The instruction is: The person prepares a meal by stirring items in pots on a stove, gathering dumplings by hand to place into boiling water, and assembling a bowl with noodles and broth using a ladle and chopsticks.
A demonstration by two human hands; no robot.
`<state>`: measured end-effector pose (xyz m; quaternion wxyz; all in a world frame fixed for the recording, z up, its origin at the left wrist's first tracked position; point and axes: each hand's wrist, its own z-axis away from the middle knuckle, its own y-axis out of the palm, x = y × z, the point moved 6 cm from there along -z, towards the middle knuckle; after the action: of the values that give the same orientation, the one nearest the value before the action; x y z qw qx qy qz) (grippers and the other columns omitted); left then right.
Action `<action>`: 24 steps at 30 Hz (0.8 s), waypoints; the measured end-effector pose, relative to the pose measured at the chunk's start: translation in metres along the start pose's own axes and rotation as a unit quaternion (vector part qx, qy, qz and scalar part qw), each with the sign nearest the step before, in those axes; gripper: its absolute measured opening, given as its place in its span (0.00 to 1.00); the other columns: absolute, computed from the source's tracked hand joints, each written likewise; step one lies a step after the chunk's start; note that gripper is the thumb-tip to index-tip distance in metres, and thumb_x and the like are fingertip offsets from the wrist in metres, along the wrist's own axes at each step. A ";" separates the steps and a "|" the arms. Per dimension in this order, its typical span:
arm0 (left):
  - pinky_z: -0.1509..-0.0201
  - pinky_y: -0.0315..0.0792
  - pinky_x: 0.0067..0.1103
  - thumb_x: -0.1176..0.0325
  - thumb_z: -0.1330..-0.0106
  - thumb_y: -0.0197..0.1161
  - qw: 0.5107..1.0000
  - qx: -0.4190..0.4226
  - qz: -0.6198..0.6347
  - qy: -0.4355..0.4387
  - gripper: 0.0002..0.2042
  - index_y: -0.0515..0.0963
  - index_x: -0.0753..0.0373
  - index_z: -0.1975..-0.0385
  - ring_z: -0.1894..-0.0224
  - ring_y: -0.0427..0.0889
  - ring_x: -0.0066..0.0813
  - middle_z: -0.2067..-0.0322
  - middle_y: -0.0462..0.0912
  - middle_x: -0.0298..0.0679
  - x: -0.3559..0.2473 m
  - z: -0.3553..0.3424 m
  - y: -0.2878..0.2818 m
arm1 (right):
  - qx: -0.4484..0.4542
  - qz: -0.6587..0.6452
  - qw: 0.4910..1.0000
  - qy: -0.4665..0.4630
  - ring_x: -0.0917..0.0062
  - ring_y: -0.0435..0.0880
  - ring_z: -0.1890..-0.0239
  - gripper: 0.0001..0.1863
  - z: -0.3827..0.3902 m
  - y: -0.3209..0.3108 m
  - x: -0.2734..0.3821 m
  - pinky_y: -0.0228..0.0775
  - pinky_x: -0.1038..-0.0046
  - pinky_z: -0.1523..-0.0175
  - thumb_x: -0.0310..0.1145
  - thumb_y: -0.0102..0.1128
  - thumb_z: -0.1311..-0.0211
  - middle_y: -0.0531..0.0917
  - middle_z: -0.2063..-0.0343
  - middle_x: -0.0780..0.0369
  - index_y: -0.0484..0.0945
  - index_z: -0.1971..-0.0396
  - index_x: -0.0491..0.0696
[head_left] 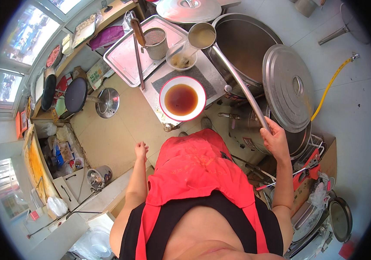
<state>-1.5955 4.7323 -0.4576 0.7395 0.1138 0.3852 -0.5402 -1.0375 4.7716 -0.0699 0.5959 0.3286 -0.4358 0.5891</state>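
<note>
My right hand [275, 139] is wrapped round the long metal handle of a ladle [242, 83]. The ladle's bowl, with cloudy broth in it, is up beside the rim of a big stock pot [247, 47]. Just below it stands a clear bowl [182, 58] with some food inside; a pale streak between the two looks like pouring broth. Nearer to me, a white bowl with a red rim [163, 104] holds dark brown liquid on the metal counter [154, 92]. My left hand [141, 151] hangs over the floor, fingers curled, with nothing visible in it.
A steel tray [117, 53] with a wire strainer [155, 43] lies at the counter's left. A large lid [287, 88] leans on the second pot at right. Stools [76, 95] and a bin [99, 176] stand at left; a yellow hose [329, 85] hangs right.
</note>
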 end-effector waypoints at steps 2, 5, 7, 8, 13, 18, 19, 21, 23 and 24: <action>0.75 0.72 0.20 0.63 0.34 0.53 0.998 -0.013 -0.032 -0.045 0.11 0.71 0.65 0.60 0.71 0.80 0.27 0.67 0.78 0.38 0.031 0.005 -0.012 | -0.010 0.007 1.000 -0.007 0.95 0.58 0.86 0.25 0.002 -0.003 0.000 0.47 0.89 0.84 0.26 0.55 0.38 0.68 0.80 0.74 0.65 0.40 0.40; 0.77 0.71 0.21 0.63 0.35 0.53 0.992 -0.021 -0.084 -0.094 0.11 0.71 0.65 0.61 0.72 0.80 0.29 0.68 0.77 0.38 0.068 0.012 -0.029 | -0.020 0.023 0.999 -0.024 0.95 0.58 0.85 0.25 0.004 -0.006 0.003 0.47 0.89 0.83 0.26 0.55 0.38 0.67 0.80 0.74 0.65 0.40 0.40; 0.78 0.71 0.21 0.64 0.35 0.53 0.987 -0.010 -0.108 -0.118 0.11 0.71 0.65 0.61 0.71 0.80 0.29 0.69 0.77 0.37 0.080 0.016 -0.033 | -0.025 0.036 0.998 -0.034 0.95 0.58 0.85 0.26 0.003 -0.006 0.003 0.48 0.89 0.83 0.27 0.56 0.38 0.67 0.80 0.74 0.65 0.40 0.41; 0.78 0.70 0.21 0.64 0.35 0.53 0.985 0.002 -0.112 -0.129 0.11 0.71 0.65 0.60 0.71 0.80 0.29 0.69 0.77 0.37 0.085 0.016 -0.034 | -0.028 0.042 0.998 -0.037 0.95 0.58 0.85 0.26 0.003 -0.007 0.003 0.48 0.89 0.83 0.27 0.56 0.38 0.67 0.80 0.75 0.65 0.40 0.41; 0.76 0.71 0.22 0.63 0.35 0.53 0.989 0.031 -0.106 -0.099 0.12 0.70 0.64 0.58 0.70 0.80 0.28 0.68 0.76 0.36 0.087 0.014 -0.028 | -0.041 0.076 0.995 -0.043 0.94 0.62 0.83 0.25 0.001 -0.010 -0.001 0.54 0.87 0.80 0.27 0.58 0.41 0.75 0.74 0.72 0.69 0.42 0.41; 0.72 0.72 0.22 0.63 0.35 0.54 0.989 0.047 -0.125 -0.069 0.13 0.71 0.63 0.55 0.70 0.79 0.27 0.67 0.76 0.36 0.048 0.019 -0.003 | -0.052 0.111 0.991 -0.047 0.93 0.63 0.83 0.24 0.001 -0.009 -0.007 0.55 0.86 0.79 0.27 0.59 0.42 0.74 0.76 0.73 0.71 0.44 0.42; 0.72 0.72 0.22 0.63 0.35 0.54 0.989 0.050 -0.126 -0.067 0.13 0.71 0.63 0.55 0.70 0.79 0.27 0.67 0.76 0.36 0.044 0.020 0.000 | -0.052 0.112 0.991 -0.047 0.93 0.63 0.82 0.24 0.001 -0.009 -0.008 0.55 0.86 0.79 0.27 0.59 0.42 0.74 0.76 0.73 0.71 0.44 0.42; 0.72 0.72 0.22 0.63 0.35 0.54 0.988 0.055 -0.129 -0.063 0.13 0.71 0.63 0.55 0.70 0.79 0.27 0.66 0.77 0.36 0.037 0.021 0.005 | -0.049 0.107 0.992 -0.041 0.94 0.61 0.83 0.24 0.002 -0.009 -0.012 0.52 0.87 0.80 0.26 0.58 0.41 0.71 0.76 0.73 0.69 0.43 0.41; 0.72 0.72 0.22 0.63 0.35 0.54 0.987 0.062 -0.134 -0.070 0.13 0.71 0.62 0.55 0.69 0.79 0.27 0.66 0.77 0.37 0.033 0.023 0.009 | -0.052 0.108 0.992 -0.044 0.94 0.60 0.82 0.25 0.003 -0.010 -0.015 0.50 0.87 0.81 0.26 0.58 0.40 0.70 0.77 0.74 0.68 0.42 0.41; 0.72 0.72 0.22 0.63 0.35 0.54 0.986 0.065 -0.137 -0.074 0.13 0.71 0.62 0.55 0.69 0.79 0.27 0.66 0.77 0.37 0.034 0.021 0.009 | -0.055 0.113 0.991 -0.049 0.95 0.60 0.82 0.25 0.003 -0.010 -0.016 0.51 0.87 0.81 0.26 0.58 0.40 0.70 0.77 0.74 0.68 0.42 0.41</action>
<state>-1.5736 4.6992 -0.4695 0.6762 0.0676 0.3058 -0.6669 -1.0264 4.7616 -0.0819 0.5206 0.2729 -0.5307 0.6106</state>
